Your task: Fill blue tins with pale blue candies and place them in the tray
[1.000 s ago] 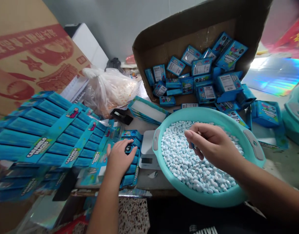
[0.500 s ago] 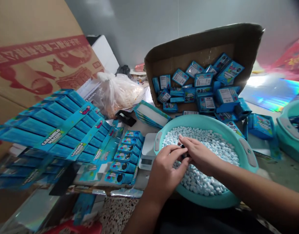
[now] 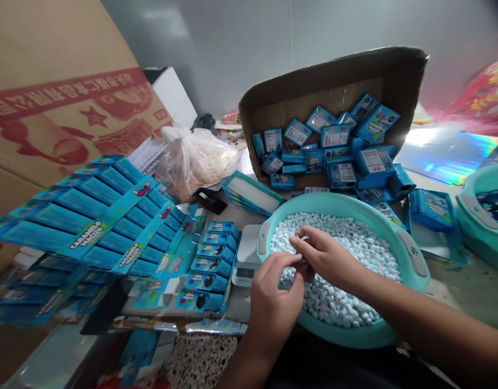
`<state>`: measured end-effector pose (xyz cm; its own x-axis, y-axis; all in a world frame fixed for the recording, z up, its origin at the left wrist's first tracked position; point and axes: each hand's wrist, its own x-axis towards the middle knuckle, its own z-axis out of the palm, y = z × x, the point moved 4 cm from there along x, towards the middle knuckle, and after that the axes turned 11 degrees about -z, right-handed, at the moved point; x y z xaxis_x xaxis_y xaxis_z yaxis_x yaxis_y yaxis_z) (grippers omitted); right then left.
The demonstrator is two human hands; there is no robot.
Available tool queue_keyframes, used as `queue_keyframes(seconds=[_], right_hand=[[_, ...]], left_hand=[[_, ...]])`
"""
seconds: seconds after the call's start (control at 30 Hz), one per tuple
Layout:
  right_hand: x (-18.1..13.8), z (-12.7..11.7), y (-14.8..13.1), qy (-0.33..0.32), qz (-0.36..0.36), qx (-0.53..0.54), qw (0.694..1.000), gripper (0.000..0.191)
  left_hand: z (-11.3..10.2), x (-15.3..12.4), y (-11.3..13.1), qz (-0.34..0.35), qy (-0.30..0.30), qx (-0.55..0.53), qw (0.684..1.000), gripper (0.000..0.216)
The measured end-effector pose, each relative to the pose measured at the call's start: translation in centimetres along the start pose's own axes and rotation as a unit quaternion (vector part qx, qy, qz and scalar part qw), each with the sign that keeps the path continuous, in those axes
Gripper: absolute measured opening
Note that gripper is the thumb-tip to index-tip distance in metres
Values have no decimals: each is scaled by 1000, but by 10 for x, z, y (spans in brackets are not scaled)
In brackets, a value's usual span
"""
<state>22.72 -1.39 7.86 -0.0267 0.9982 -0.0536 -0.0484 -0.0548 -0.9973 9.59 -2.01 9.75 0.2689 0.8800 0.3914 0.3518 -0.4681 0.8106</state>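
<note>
My left hand (image 3: 273,294) and my right hand (image 3: 327,258) meet fingertip to fingertip over the near left part of a teal basin (image 3: 413,254). The basin is full of small pale blue candies (image 3: 354,281). Both hands are pinched shut around something tiny between the fingertips that I cannot make out. Left of the basin stands a row of small open blue boxes (image 3: 208,265), and a white scale (image 3: 246,249) sits between that row and the basin.
A tipped cardboard box (image 3: 333,75) behind the basin holds several small blue packets (image 3: 340,156). Flat blue cartons (image 3: 98,216) are stacked at the left before a big printed cardboard sheet (image 3: 62,108). A tied plastic bag (image 3: 198,156) lies behind. A second teal basin (image 3: 471,216) is at the right.
My left hand left the row of small blue boxes and came right to meet my right hand over the basin. The view lifted slightly.
</note>
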Motion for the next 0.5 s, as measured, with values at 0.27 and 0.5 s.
queue_keyframes(seconds=[0.27,0.5], right_hand=[[-1,0,-8,-4,-9,-20,1000,36],[-8,-11,-28,41,-188,-296,936,34]], left_hand=[[-15,-4,-14,-94,-54,-36,993,17],[-132,19,-70,-115,99,304,941,17]])
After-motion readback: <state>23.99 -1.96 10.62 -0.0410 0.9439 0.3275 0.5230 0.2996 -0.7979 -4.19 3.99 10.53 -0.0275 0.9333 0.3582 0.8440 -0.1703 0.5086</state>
